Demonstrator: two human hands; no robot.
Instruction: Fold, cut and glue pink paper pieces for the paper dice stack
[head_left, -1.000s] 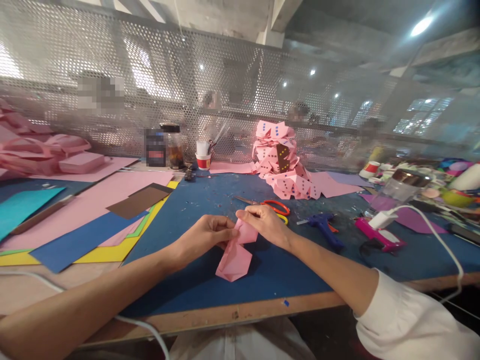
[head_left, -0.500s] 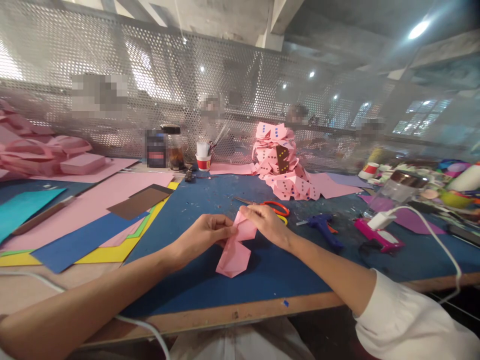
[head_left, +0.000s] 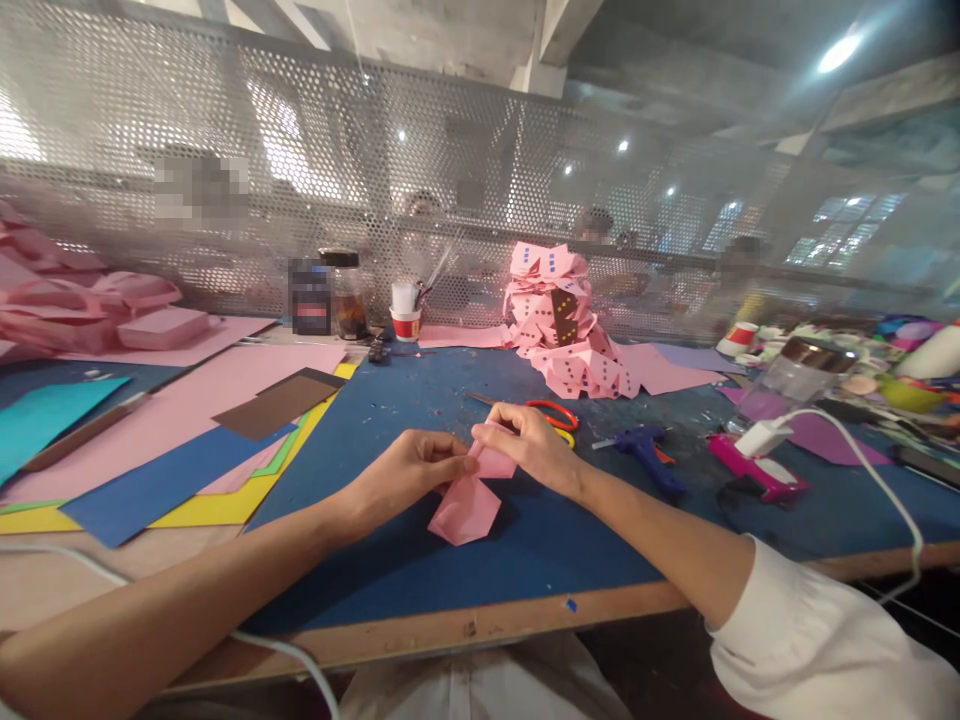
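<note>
We are pinching the pink paper [head_left: 465,505] with our left hand [head_left: 409,470] and right hand [head_left: 529,445], lowering it closer to the tabletop [head_left: 420,400], so the fold is tightening.

Readable text: none can be made out anywhere in view.
Dark container [head_left: 310,296], beyond the grip at the mesh wall: its label is blurred out.
Pink paper pile [head_left: 564,325], beyond the grip: only coloured dots are seen, no numbers or letters.
</note>
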